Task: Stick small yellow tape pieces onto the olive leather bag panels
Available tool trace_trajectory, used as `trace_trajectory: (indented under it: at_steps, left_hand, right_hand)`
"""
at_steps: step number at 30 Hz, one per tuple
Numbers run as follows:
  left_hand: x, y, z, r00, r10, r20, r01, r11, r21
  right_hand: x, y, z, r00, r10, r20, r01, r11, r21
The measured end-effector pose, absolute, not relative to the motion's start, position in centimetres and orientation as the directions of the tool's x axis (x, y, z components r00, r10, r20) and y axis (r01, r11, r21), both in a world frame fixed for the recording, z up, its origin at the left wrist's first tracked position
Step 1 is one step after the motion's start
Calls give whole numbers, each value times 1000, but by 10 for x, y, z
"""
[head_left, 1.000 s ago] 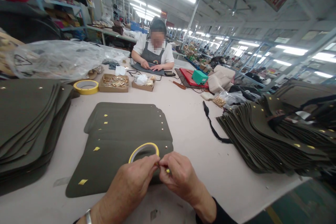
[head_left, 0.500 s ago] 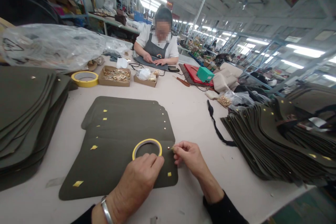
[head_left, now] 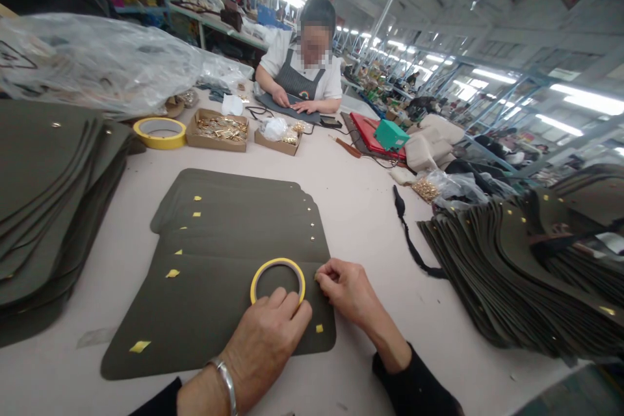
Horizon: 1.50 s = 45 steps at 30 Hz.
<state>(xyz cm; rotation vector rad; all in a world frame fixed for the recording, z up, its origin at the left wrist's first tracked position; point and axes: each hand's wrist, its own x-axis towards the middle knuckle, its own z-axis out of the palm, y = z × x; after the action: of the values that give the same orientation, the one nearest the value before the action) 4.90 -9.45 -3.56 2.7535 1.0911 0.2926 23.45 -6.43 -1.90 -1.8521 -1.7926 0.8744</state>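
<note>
My left hand (head_left: 273, 335) is closed on a roll of yellow tape (head_left: 254, 283), held on edge over a dark olive panel (head_left: 209, 312). Just right of the roll, my right hand (head_left: 348, 286) pinches a small piece of yellow tape (head_left: 316, 277) at the panel's right edge, with fingertips touching or very near the surface. Several such panels lie overlapped like steps on the table. Yellow tape bits, one of them a lower-left piece (head_left: 140, 346), and small shiny studs (head_left: 312, 225) dot them. The stud by my right fingertips is covered.
A stack of olive panels (head_left: 43, 208) stands at left, another stack (head_left: 487, 273) at right. Farther back are a second tape roll (head_left: 160, 141), a box of gold metal parts (head_left: 217, 145), a smaller box (head_left: 277, 145) and a black strap (head_left: 402, 224). Across the table a person (head_left: 302, 78) handles a dark piece.
My right hand has moved slightly left, bringing the tape piece over the spot where a stud showed. The left hand still holds the roll. The view has shifted a little.
</note>
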Motion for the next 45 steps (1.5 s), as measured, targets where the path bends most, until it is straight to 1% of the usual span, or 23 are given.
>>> trace_trajectory:
  at_steps: [3, 5, 6, 8, 10, 12, 13, 14, 16, 20, 23, 25, 28, 30, 32, 34, 35, 36, 37, 38, 40, 45]
  left_hand:
    - [49, -94, -33, 711, 695, 107, 662, -713, 230]
    - [50, -94, -32, 712, 694, 105, 661, -714, 231]
    - [50, -94, -32, 714, 692, 108, 659, -716, 230]
    - [50, -94, -32, 715, 689, 121, 655, -720, 227]
    - [50, -93, -32, 713, 689, 132, 654, -721, 229]
    - [50, -93, -32, 708, 693, 137, 657, -718, 232]
    - [50, -93, -32, 707, 694, 136, 658, -716, 233]
    - [49, -93, -32, 708, 694, 132, 658, -716, 235]
    - [49, -94, -32, 713, 691, 118, 655, -716, 241]
    - [50, -95, -31, 710, 700, 84, 665, -704, 250]
    - [48, -94, -29, 693, 712, 111, 670, -694, 263]
    - [42, -91, -28, 671, 720, 177, 663, -690, 290]
    - [30, -86, -24, 589, 727, 353, 625, -687, 372]
    - [22, -83, -22, 518, 709, 478, 559, -704, 439]
    - [18, -83, -20, 451, 687, 570, 488, -725, 486]
    - [17, -84, -17, 425, 680, 597, 459, -731, 505]
    - [18, -85, -16, 426, 688, 588, 462, -724, 512]
    - [19, -87, -14, 431, 698, 572, 473, -714, 516]
    - [20, -88, -14, 436, 705, 560, 484, -708, 514]
    - [22, -89, -13, 439, 707, 555, 493, -705, 509]
    - [24, -91, -13, 437, 697, 568, 503, -714, 488]
    - [27, -94, -15, 465, 653, 598, 508, -750, 424]
  right_hand:
    - [236, -64, -17, -64, 988, -143, 776, -41, -630]
    - [241, -66, -16, -75, 994, -73, 795, 16, -606]
    - [244, -68, -15, -88, 996, -14, 801, 62, -596]
    - [249, -72, -13, -176, 978, 109, 814, 207, -543]
    - [251, -75, -11, -346, 920, 183, 819, 392, -419]
    - [250, -76, -9, -504, 848, 165, 809, 530, -254]
    - [247, -75, -9, -549, 826, 129, 804, 564, -187]
    - [244, -73, -9, -563, 821, 92, 810, 571, -137]
    - [237, -68, -9, -518, 855, 19, 850, 517, -100]
    - [222, -55, -5, -316, 943, -107, 946, 304, -116]
    - [216, -51, 2, -257, 954, -156, 964, 241, -117]
    - [216, -55, 8, -265, 952, -157, 961, 246, -128]
    - [221, -72, 12, -301, 934, -192, 949, 274, -158]
    - [226, -85, 12, -304, 933, -194, 940, 260, -222]
    - [228, -95, 11, -276, 955, -107, 907, 221, -359]
    - [227, -102, 11, -225, 973, 53, 814, 217, -539]
    - [225, -104, 12, -209, 968, 139, 750, 250, -613]
    - [223, -105, 13, -206, 954, 218, 689, 300, -659]
    - [220, -106, 14, -225, 932, 284, 641, 361, -677]
    - [218, -107, 15, -259, 907, 333, 610, 421, -671]
    - [213, -108, 17, -336, 854, 397, 593, 519, -615]
    - [209, -107, 11, -451, 740, 499, 628, 661, -412]
